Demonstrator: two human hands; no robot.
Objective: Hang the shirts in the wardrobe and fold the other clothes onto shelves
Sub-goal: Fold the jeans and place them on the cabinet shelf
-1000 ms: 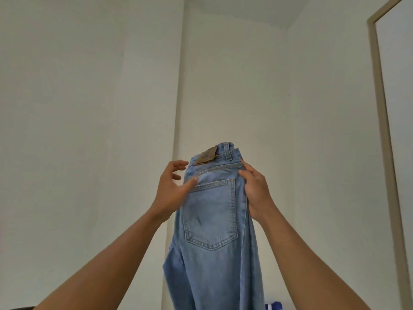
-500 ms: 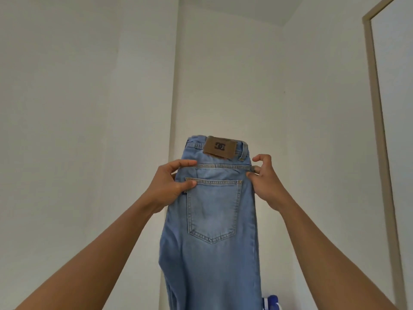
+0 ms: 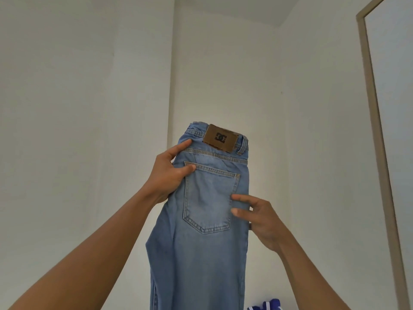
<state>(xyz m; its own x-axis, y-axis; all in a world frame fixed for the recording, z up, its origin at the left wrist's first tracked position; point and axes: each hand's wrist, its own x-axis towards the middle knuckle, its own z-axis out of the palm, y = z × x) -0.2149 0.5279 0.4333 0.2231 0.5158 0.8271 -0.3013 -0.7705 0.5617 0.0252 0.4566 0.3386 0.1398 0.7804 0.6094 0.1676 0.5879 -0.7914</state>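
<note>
The person is holding a pair of light blue jeans [image 3: 201,253] up in the air in front of a white wall corner, waistband at the top, legs doubled lengthwise and hanging down out of view. 1 back pocket [image 3: 207,198] and the brown patch [image 3: 220,138] are facing the camera.

The left hand [image 3: 166,175] is still gripping the left edge just under the waistband, thumb pressing on the pocket's upper corner and forefinger reaching toward the belt line. The right hand [image 3: 261,220] is what has changed: half a second ago it was pinching the right edge at waistband height, and now it is sitting lower, beside the pocket, with 2 straight fingers [image 3: 242,197] lying flat on the denim and not clamping it. The patch side of the waistband is now tilting slightly.

That probably means the lengthwise fold is aligned and the right hand is smoothing down the seam edge, getting ready for the crosswise folds. No wardrobe or shelf is showing, so storing the jeans is not yet done.
</note>
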